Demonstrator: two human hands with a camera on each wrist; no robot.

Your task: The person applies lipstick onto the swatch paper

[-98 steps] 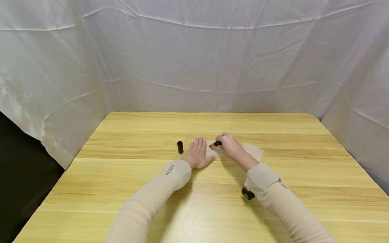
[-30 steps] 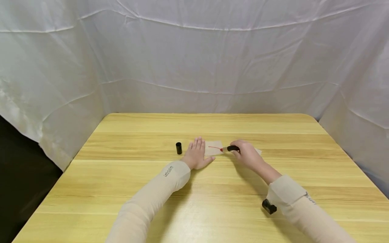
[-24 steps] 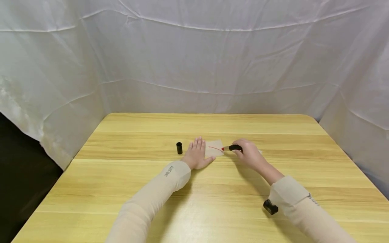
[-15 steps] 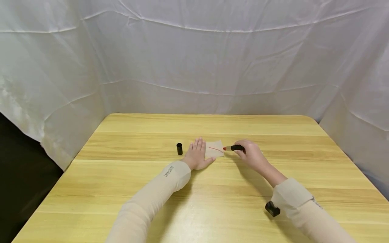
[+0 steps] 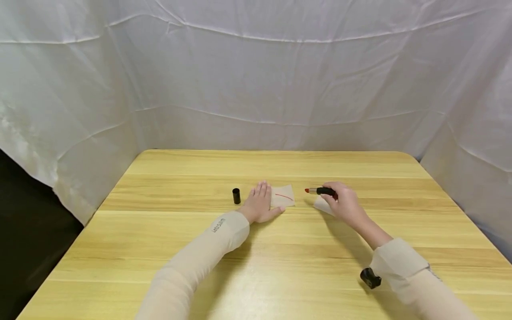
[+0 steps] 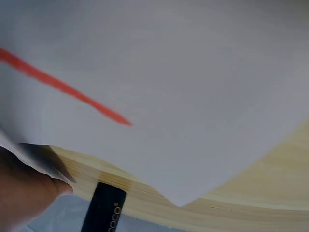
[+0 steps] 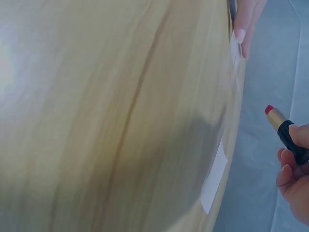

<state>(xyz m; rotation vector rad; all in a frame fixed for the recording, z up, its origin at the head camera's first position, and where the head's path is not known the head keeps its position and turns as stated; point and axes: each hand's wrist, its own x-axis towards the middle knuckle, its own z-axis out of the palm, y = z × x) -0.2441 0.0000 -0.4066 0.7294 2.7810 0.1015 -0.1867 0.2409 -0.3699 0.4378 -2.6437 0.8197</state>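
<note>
My left hand (image 5: 260,202) lies flat with straight fingers over the left end of a small pale sheet of paper (image 5: 286,191). One slanting red line (image 5: 284,196) crosses that paper; the left wrist view shows the thick red stroke (image 6: 67,89) up close. To the right, my right hand (image 5: 346,205) pinches an uncapped lipstick (image 5: 326,191) by its black base. Its red tip (image 7: 269,109) points left, apart from the paper and raised above the table. The black lipstick cap (image 5: 237,196) stands upright left of my left hand.
A second pale sheet (image 5: 323,205) lies partly under my right hand, and its edge (image 7: 215,181) shows in the right wrist view. A small black device (image 5: 370,278) sits at my right sleeve cuff. White cloth (image 5: 256,80) hangs behind the wooden table (image 5: 160,186).
My right hand has drawn the lipstick rightward across the paper, leaving the red line, then lifted it off and moved further right. The second sheet shows more again. My left hand has stayed put.
</note>
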